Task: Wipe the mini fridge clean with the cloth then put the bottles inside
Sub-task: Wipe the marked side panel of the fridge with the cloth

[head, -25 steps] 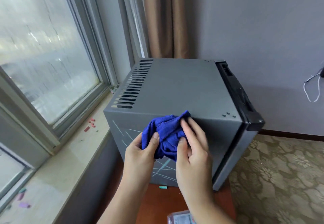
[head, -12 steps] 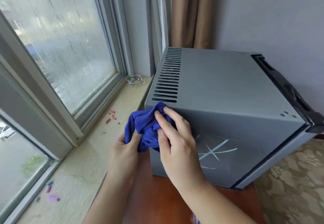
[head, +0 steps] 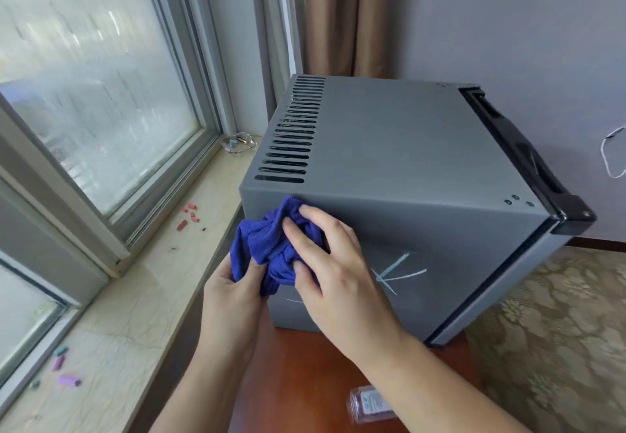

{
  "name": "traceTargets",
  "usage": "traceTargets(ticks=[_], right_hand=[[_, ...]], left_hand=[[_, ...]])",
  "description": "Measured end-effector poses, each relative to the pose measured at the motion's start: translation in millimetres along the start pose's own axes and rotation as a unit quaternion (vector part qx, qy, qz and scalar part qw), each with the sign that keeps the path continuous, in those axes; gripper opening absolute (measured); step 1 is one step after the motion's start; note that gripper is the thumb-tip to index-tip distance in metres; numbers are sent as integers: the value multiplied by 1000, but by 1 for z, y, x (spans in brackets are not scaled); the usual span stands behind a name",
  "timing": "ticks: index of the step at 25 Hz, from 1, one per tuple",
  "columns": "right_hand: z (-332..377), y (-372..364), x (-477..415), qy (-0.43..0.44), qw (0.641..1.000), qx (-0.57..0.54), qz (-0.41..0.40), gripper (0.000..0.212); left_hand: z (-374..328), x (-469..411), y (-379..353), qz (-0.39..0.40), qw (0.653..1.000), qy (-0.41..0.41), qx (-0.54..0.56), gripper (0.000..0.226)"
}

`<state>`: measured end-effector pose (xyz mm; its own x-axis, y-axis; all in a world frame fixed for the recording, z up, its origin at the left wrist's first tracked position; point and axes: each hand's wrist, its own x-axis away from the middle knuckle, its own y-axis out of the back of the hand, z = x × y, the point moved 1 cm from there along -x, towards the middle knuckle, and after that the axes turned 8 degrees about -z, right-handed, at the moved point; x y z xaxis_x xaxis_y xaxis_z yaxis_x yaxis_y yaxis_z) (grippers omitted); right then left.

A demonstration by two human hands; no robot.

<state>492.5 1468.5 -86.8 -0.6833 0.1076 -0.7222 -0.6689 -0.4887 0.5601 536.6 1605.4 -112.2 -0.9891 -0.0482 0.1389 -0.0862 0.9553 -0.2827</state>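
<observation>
Both hands hold the bunched blue cloth (head: 271,246) against the grey mini fridge (head: 406,168), near its top corner. Right hand (head: 338,270) presses flat on it; left hand (head: 233,294) pinches underneath. Maybe a bottle (head: 371,404) lies on the wooden table (head: 298,382).

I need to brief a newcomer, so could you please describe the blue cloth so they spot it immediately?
Find the grey mini fridge beside the window. On its near side, below the vent slots, both hands bunch a cloth. It is the only vivid blue thing there.
</observation>
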Motion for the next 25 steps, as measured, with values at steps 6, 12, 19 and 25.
traceTargets(ticks=[6,12,19,25], right_hand=[[-49,53,30,-50,996,5,-70,50],[-104,113,56,-124,985,4,-122,48],[-144,154,86,-331,916,-41,-223,46],[-154,136,109,-658,697,-220,-184,55]], left_hand=[[15,31,-57,47,998,9,-27,16],[37,69,-126,64,992,97,-55,16],[80,100,-188,72,970,230,-21,8],[97,103,-190,55,959,278,12,8]])
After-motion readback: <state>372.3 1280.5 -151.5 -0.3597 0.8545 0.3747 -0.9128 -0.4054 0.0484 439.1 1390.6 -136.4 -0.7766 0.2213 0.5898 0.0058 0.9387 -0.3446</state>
